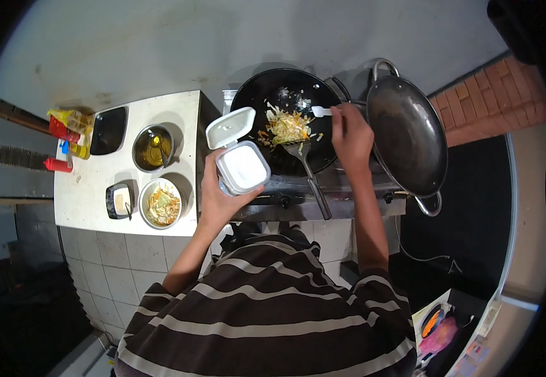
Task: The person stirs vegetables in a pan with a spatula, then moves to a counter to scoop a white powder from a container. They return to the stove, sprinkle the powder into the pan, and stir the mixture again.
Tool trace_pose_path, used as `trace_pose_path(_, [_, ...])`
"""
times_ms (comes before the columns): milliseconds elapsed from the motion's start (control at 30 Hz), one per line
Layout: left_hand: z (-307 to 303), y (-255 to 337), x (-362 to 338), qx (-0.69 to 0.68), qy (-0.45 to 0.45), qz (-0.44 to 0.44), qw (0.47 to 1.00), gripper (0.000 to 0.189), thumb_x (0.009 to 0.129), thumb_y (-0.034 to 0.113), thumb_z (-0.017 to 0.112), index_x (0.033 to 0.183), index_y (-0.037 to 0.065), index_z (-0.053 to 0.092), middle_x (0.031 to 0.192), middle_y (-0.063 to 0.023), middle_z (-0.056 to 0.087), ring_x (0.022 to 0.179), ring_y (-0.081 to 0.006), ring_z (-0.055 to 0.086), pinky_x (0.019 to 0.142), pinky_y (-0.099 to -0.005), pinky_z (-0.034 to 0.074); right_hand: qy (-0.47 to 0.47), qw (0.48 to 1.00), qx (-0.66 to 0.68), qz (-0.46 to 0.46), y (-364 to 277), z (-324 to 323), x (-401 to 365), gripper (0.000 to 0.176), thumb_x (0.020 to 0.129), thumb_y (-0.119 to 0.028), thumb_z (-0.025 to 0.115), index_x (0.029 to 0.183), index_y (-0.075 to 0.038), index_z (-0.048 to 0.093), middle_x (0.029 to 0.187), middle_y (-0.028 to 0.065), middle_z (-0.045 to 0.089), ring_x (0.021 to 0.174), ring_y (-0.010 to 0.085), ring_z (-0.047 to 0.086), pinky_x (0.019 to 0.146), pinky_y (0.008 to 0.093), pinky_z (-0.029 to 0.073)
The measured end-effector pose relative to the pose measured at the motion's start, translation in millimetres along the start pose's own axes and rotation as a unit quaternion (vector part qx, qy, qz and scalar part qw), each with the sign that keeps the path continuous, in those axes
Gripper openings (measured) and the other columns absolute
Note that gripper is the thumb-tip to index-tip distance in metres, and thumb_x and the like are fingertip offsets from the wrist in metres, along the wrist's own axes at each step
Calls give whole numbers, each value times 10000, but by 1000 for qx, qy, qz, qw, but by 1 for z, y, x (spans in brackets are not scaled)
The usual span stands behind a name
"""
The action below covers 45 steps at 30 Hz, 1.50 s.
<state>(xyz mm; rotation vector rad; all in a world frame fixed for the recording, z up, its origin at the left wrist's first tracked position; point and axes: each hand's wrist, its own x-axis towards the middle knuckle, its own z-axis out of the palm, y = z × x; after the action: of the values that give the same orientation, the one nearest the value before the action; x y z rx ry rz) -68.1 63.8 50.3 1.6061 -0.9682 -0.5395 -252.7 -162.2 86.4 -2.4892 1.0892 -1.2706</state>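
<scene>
My left hand (226, 198) holds a clear square container (243, 167) of white powder, its white lid (231, 127) flipped open. Pinched in my right hand (352, 135) is a small white spoon (320, 111) above the right part of a black wok (254, 94). Chopped vegetables (287, 125) lie in the wok, with whitish bits beside them. A metal spatula (310, 176) rests with its blade at the food and its handle over the stove's front edge; neither hand touches it.
A large metal pan (407, 135) leans to the right of the wok. On the white counter (87, 195) at left stand a pot of oil (153, 148), a bowl of shredded vegetables (163, 204), a small black dish (119, 202), a black tray (109, 131) and a red bottle (58, 165).
</scene>
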Motion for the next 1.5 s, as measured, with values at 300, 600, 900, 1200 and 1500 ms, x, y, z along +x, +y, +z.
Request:
trace_pose_path(300, [49,39,-14,-85,-195,86,973,1102,568,217,995,1421,6,329,1318,-155,506,1227,-264,532,1051,-387,429,-7,984,152,95,-100,-119,-81,90,915,-76,703,947,-14,646,804,110,632,631,237,618,559,364,494])
trace_pose_path(600, [162,106,-140,-155,-455,158,863,1286,534,-20,948,1524,64,133,1394,-163,474,1293,-277,507,1091,-422,427,74,977,-194,57,-112,-284,-227,243,741,-182,792,949,-102,693,808,34,544,700,211,596,557,344,496])
trace_pose_path(900, [301,170,-372,-227,-624,172,728,1163,615,58,922,1501,57,167,1321,-167,496,1231,-277,527,1049,-421,446,12,919,-330,213,-143,-471,-418,287,705,-163,683,981,-82,667,947,25,608,889,213,636,688,338,568])
trace_pose_path(1200, [402,213,-523,-264,-717,121,633,1126,643,37,908,1505,82,184,1337,-170,508,1235,-277,546,1039,-417,463,10,864,-346,365,-130,-592,-537,191,788,-172,722,922,-63,642,939,59,601,878,254,605,738,391,530])
trace_pose_path(1500, [523,272,-582,-291,-759,107,573,1081,695,101,904,1507,88,191,1361,-166,501,1254,-242,541,1054,-394,455,129,896,-216,367,-55,-704,-580,164,884,-147,728,988,-42,658,996,120,568,924,320,571,808,418,483])
